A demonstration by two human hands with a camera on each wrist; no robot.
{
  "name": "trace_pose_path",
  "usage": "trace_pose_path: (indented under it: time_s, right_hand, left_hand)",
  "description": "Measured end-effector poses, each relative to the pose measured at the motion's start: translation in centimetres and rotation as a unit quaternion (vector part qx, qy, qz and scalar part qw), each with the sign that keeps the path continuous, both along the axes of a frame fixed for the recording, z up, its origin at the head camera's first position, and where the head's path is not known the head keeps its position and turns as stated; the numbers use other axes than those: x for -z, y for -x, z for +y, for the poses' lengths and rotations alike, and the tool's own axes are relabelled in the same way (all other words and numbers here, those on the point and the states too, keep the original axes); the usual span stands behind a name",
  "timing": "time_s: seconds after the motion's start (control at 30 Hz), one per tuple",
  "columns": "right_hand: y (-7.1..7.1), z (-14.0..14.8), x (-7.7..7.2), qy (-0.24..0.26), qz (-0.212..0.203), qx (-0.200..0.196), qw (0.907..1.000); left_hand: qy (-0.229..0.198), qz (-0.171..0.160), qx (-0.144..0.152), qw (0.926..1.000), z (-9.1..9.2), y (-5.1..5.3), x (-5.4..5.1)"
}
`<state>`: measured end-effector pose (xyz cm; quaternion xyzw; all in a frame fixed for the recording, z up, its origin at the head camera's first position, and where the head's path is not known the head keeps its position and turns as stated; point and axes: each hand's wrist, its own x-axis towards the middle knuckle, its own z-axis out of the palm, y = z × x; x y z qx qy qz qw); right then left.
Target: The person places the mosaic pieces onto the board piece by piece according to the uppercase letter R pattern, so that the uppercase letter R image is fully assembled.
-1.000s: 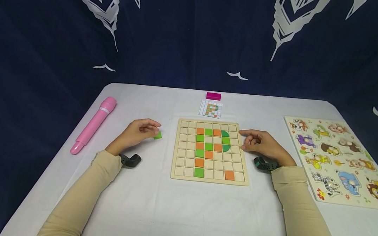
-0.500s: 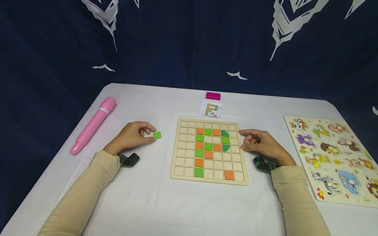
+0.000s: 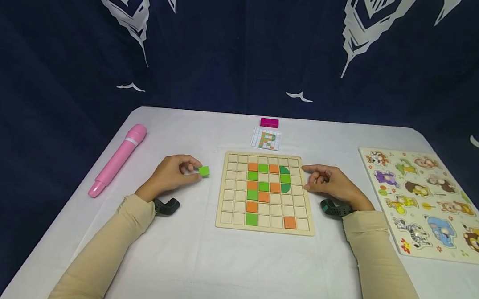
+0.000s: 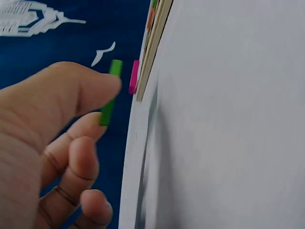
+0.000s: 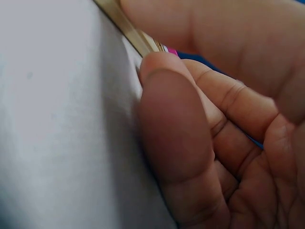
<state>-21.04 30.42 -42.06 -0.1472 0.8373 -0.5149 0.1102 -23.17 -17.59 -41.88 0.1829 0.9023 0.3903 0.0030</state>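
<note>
My left hand (image 3: pixel 173 173) pinches a small green square tile (image 3: pixel 203 171) between thumb and fingertips, left of a wooden grid board (image 3: pixel 220 202). In the left wrist view the tile (image 4: pixel 111 90) shows edge-on, raised off the table. Orange and green squares and two dark green rounded pieces (image 3: pixel 284 170) sit in the board's cells in an R-like pattern. My right hand (image 3: pixel 331 182) rests at the board's right edge; its index finger and thumb reach the rim, the other fingers are folded in. In the right wrist view that hand partly hides the board edge (image 5: pixel 136 38).
Behind the board lie a card (image 3: pixel 266 138) with a coloured grid pattern and a magenta block (image 3: pixel 269 122). A pink microphone-shaped object (image 3: pixel 118 160) is at the left. An animal puzzle board (image 3: pixel 425 204) occupies the right side of the white table (image 3: pixel 202 264).
The green tile has turned in my left fingers and more of it shows than a second ago. That hand has shifted slightly right over the last half second. My right hand stays at the board.
</note>
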Motion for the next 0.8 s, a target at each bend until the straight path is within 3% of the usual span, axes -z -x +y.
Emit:
trace_pose_path:
  time_s: [0.2,0.43,0.6,0.8]
  right_hand:
    - [0.0,0.0,0.1,0.001,-0.001,-0.001,1.0]
    - [0.0,0.0,0.1,-0.006,0.002,0.002,1.0]
    - [0.0,0.0,0.1,-0.003,-0.002,0.001,1.0]
    - [0.1,0.0,0.0,0.003,0.0,-0.002,1.0]
  left_hand:
    - [-0.011,0.006,0.008,0.9999,2.4,-1.4,-0.8]
    - [-0.001,0.015,0.048,0.9987,5.9,-3.6,-1.7]
    - [0.01,0.022,0.082,0.9963,8.6,-4.9,-1.7]
    - [0.042,0.055,0.108,0.9918,11.7,-6.0,-1.6]
